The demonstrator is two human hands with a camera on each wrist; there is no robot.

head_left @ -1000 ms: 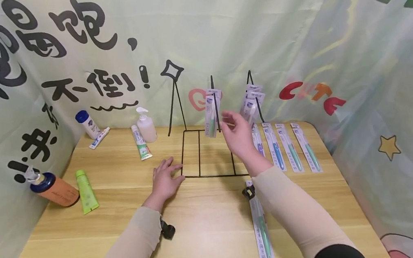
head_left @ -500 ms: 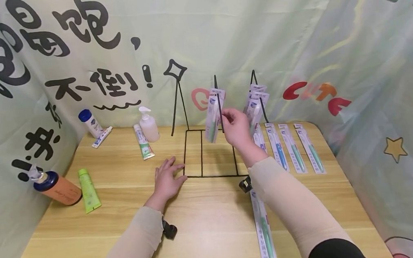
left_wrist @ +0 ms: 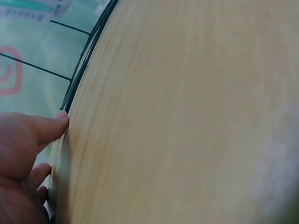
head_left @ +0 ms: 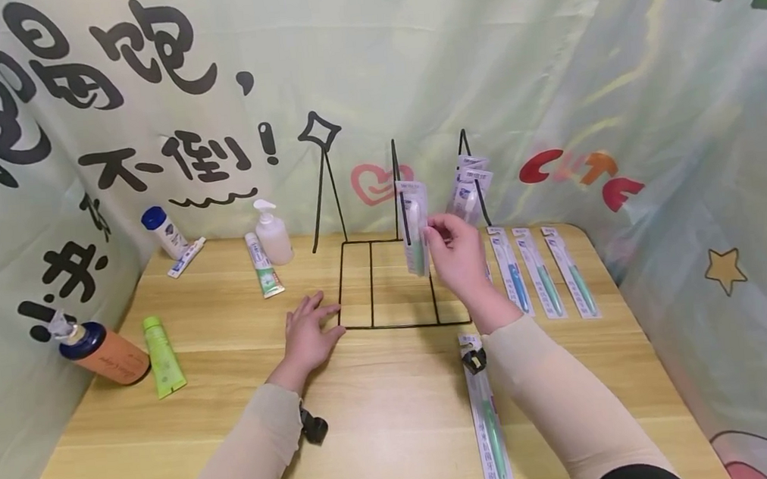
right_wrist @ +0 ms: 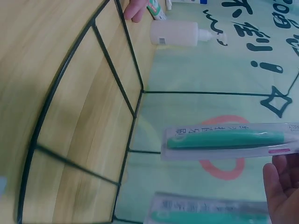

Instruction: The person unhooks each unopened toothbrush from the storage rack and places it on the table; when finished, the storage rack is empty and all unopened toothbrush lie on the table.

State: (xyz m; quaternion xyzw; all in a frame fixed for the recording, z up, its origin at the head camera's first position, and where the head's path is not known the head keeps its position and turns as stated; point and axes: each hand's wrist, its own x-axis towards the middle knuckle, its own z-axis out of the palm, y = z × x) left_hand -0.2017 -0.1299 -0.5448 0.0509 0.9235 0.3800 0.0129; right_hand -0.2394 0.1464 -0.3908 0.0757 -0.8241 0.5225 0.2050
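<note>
My right hand (head_left: 460, 259) pinches the edge of a packaged toothbrush (head_left: 414, 229) at the middle hook of the black wire rack (head_left: 405, 326). In the right wrist view its green handle (right_wrist: 224, 139) shows through the clear pack, with the fingers beside it at the right edge. My left hand (head_left: 307, 336) rests on the table at the rack's front left corner, fingers spread. Its thumb (left_wrist: 51, 127) touches the wire there in the left wrist view. Several packaged toothbrushes (head_left: 467, 194) hang on the right hook, partly behind my right hand.
Packaged toothbrushes (head_left: 541, 275) lie in a row right of the rack, and another (head_left: 487, 421) lies in front. At the left are a toothpaste tube (head_left: 264, 265), a white pump bottle (head_left: 273, 238), an orange pump bottle (head_left: 115, 358) and a green tube (head_left: 164, 357).
My right hand has reached the toothbrush pack on the middle hook, taken its edge and drawn it toward the hook's front, slightly right and lower in view. My left hand has stayed at the corner.
</note>
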